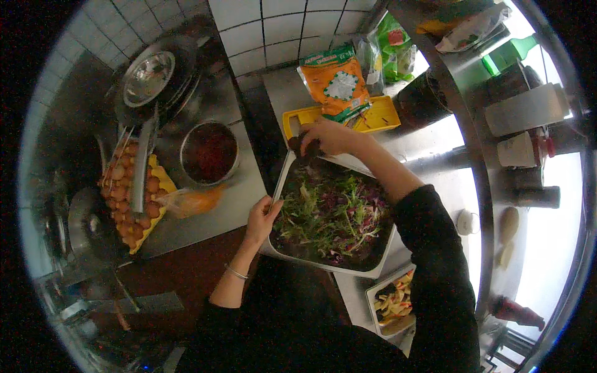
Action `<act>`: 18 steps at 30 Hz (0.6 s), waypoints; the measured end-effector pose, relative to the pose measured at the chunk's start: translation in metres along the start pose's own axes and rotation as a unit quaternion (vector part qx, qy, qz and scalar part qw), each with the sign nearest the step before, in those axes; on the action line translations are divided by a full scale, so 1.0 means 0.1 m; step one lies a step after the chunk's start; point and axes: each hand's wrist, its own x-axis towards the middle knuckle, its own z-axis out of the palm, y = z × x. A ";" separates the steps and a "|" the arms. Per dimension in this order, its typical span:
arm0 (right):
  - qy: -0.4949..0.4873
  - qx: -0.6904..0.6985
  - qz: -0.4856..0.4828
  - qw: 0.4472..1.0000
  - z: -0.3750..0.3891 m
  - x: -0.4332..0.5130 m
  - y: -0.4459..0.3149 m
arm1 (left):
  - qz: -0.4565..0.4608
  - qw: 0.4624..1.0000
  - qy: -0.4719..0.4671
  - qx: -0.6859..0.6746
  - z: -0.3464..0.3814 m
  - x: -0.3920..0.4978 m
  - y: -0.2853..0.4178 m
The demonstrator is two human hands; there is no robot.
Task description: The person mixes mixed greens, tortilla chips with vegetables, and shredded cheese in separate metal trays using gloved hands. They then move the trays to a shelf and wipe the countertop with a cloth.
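A white-rimmed rectangular tray (326,268) with a dark interior is in front of me, slightly tilted. Shredded salad leaves (336,210), green and purple, lie loosely across it. My left hand (262,220) grips the tray's left rim, thumb on top. At the far left corner, my right hand (333,137) has its fingers closed around a dark clump (305,147), just above the rim; what the clump is cannot be made out. Just beyond that hand is a yellow tray (385,114), with an orange and green printed bag (333,84) standing in it.
Left of the salad tray are a metal pot (210,151) of dark red contents, an orange item in clear plastic (196,200) and an egg carton (135,196). A small tray of cut pieces (394,303) sits near my right forearm. A shelf (475,163) curves along the right.
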 end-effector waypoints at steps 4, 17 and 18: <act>-0.053 0.051 0.027 0.997 0.15 -0.21 0.36 | 0.015 1.000 0.018 -0.006 0.01 0.00 -0.07; -0.054 -0.133 0.315 0.938 0.48 -2.57 -0.02 | 0.042 0.999 0.022 -0.018 0.09 0.06 -0.10; -0.077 -0.145 0.332 0.929 0.40 -2.54 -0.03 | 0.037 0.999 -0.002 -0.026 0.10 0.08 -0.13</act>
